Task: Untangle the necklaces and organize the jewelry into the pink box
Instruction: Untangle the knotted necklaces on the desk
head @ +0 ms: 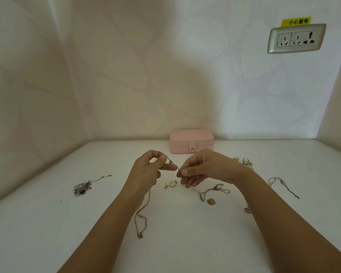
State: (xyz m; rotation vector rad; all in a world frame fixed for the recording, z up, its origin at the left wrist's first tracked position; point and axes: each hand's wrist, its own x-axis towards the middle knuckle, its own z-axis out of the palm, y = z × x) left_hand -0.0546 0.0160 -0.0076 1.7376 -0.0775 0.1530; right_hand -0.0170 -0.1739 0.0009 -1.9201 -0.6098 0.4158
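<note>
My left hand (150, 170) and my right hand (203, 168) are raised above the white table (47, 223), each pinching one end of a short stretch of a silver necklace (141, 217). Its knotted part hangs between my fingertips and the rest trails down under my left wrist onto the table. The pink box (191, 141) stands closed against the back wall, just behind my hands. A tangled silver necklace with a dark pendant (85, 187) lies at the left. Two more silver chains lie at the right, one near my right wrist (213, 191) and one farther out (283, 185).
A gold ring (173, 183) and a small stud earring (166, 185) lie below my hands. An amber-coloured piece (211, 201) sits by the right chain. Several gold earrings (244, 161) are heaped behind my right wrist. A power socket (296, 38) is on the right wall.
</note>
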